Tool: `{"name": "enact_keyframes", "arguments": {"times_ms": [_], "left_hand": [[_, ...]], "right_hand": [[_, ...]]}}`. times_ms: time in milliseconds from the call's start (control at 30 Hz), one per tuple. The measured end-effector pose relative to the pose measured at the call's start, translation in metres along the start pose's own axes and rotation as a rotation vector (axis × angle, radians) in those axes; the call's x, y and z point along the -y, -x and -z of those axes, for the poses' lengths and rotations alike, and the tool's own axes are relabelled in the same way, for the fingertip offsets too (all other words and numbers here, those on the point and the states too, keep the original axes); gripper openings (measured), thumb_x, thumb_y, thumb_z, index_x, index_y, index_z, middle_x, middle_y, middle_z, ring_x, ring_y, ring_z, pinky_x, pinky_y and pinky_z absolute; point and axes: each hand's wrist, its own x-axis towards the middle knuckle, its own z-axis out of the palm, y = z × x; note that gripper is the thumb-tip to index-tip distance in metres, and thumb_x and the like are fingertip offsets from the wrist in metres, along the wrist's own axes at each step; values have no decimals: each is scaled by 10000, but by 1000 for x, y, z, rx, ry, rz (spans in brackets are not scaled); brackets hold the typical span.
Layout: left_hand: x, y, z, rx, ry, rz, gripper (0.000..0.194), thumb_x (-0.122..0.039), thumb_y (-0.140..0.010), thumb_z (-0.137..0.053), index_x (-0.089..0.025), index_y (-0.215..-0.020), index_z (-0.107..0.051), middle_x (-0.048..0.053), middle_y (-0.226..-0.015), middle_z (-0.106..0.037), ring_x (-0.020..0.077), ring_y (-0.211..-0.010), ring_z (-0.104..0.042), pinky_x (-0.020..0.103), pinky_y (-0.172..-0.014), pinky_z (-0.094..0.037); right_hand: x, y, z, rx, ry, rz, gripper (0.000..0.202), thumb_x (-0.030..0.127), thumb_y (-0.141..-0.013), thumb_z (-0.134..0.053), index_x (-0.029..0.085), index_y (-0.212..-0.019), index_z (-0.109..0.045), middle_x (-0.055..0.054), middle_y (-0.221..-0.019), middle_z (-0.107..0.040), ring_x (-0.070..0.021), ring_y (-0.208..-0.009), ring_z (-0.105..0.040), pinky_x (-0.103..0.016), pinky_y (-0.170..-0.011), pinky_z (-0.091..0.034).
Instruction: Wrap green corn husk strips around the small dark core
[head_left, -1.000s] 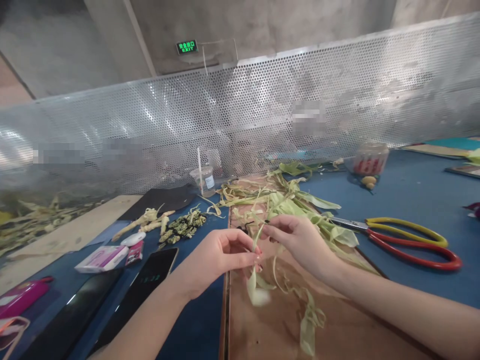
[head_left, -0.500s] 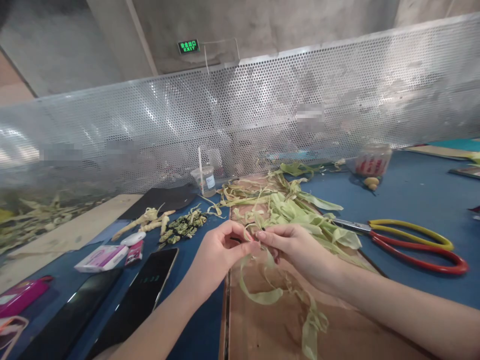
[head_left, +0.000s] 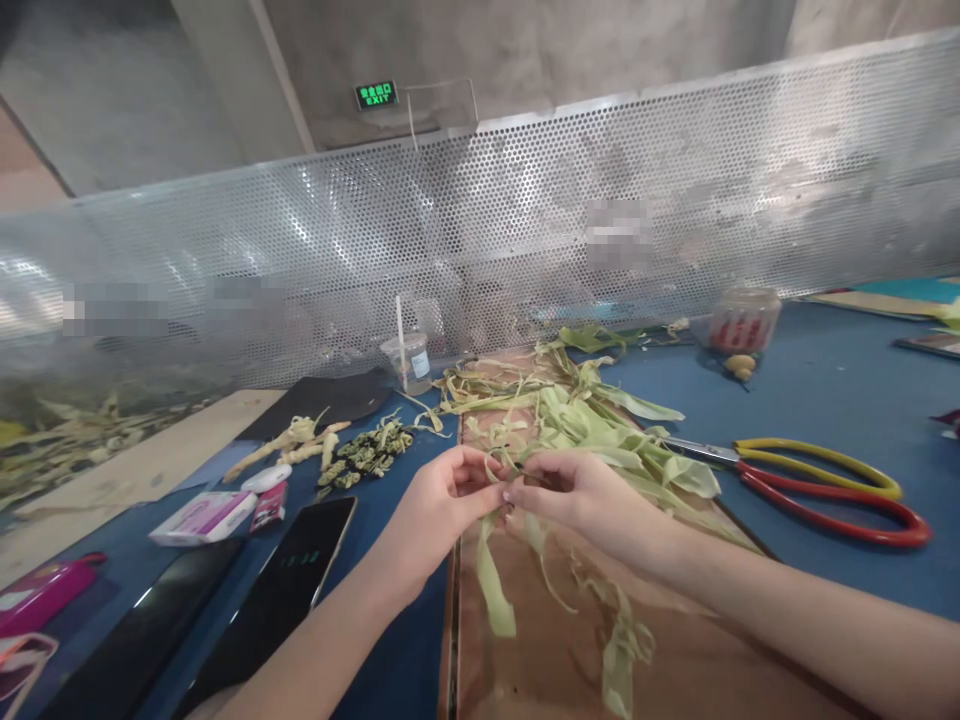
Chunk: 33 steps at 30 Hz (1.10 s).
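My left hand and my right hand meet above a brown board, fingertips pinched together on a pale green leaf strip. The strip hangs down below my left fingertips, and a thinner curl dangles beside it. Exactly how the strip is folded between the fingers is hidden. Just beyond the hands lies a pile of green and dried husk leaves. Another curled strip rests on the board nearer to me.
Scissors with red and yellow handles lie at right. Left are dark phones, a white-purple box, woven pieces and pale roots. A plastic cup and a jar stand behind, before a perforated metal screen.
The held strip, which curled to the right, now hangs straighter downward. My right fingers have shifted slightly and pinch closer against my left fingertips.
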Motion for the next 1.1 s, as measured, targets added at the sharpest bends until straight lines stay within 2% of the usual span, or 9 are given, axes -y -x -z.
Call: {"name": "enact_keyframes", "arguments": {"times_ms": [100, 267, 367, 433, 533, 700, 800, 933, 1100], "left_hand": [[-2, 1, 1, -19, 40, 2, 190, -277, -742, -646, -183, -890, -574, -15, -753, -557, 119, -712, -559, 256, -707, -443], [-3, 2, 1, 27, 255, 45, 244, -254, -724, -672, -209, -956, -611, -31, -734, -511, 98, -661, -549, 246, -672, -456], [-5, 3, 1, 80, 359, 49, 276, -211, -714, -686, -226, -984, -628, -29, -752, -538, 93, -678, -553, 233, -671, -466], [-7, 5, 0, 125, 404, 53, 310, -179, -711, -689, -240, -1010, -634, -26, -775, -564, 90, -700, -560, 220, -674, -468], [-9, 7, -1, 192, 402, 47, 247, -159, -720, -680, -244, -952, -661, -31, -772, -585, 84, -691, -555, 209, -661, -463], [-8, 8, -2, 189, 232, 7, 211, -201, -737, -670, -226, -946, -672, 0, -865, -637, 122, -784, -565, 250, -749, -456], [-5, 6, -1, 145, 162, -14, 204, -250, -755, -652, -210, -955, -665, 21, -900, -653, 144, -817, -576, 273, -781, -447], [-3, 3, 0, 85, 104, -36, 204, -271, -746, -651, -190, -933, -659, 24, -855, -648, 145, -763, -576, 270, -742, -450], [-6, 3, -1, 51, 42, -57, 150, -263, -738, -650, -172, -858, -656, 22, -818, -648, 155, -795, -576, 258, -743, -444]], "right_hand": [[-1, 1, 0, -24, 50, 32, 273, 430, -752, -615, 161, -762, -572, 15, -647, -533, -97, -569, -433, -225, -529, -344], [3, 3, 1, -58, 40, 90, 261, 420, -768, -602, 183, -741, -496, 16, -673, -530, -110, -609, -453, -234, -563, -353], [8, 5, 4, 3, -72, 83, 205, 356, -783, -596, 182, -742, -496, 20, -694, -522, -98, -608, -442, -227, -566, -334], [10, 6, 6, 66, -178, 22, 192, 332, -801, -567, 178, -722, -486, 43, -606, -449, -76, -519, -366, -222, -502, -272], [8, 7, 7, 140, -338, -58, 197, 307, -822, -523, 179, -696, -443, 74, -515, -316, -63, -454, -237, -237, -458, -162], [7, 6, 5, 204, -409, -128, 168, 274, -814, -509, 178, -704, -424, 80, -518, -288, -60, -455, -188, -248, -453, -115], [10, 6, 5, 128, -270, -114, 169, 293, -826, -493, 173, -712, -458, 74, -527, -304, -64, -459, -222, -237, -449, -149], [13, 9, 5, -25, -70, 59, 134, 289, -820, -526, 172, -762, -500, 31, -662, -440, -90, -592, -392, -222, -541, -306], [9, 13, 1, -10, -30, 175, 210, 262, -810, -555, 213, -1000, -480, -15, -894, -539, -108, -669, -454, -237, -593, -380]]}}
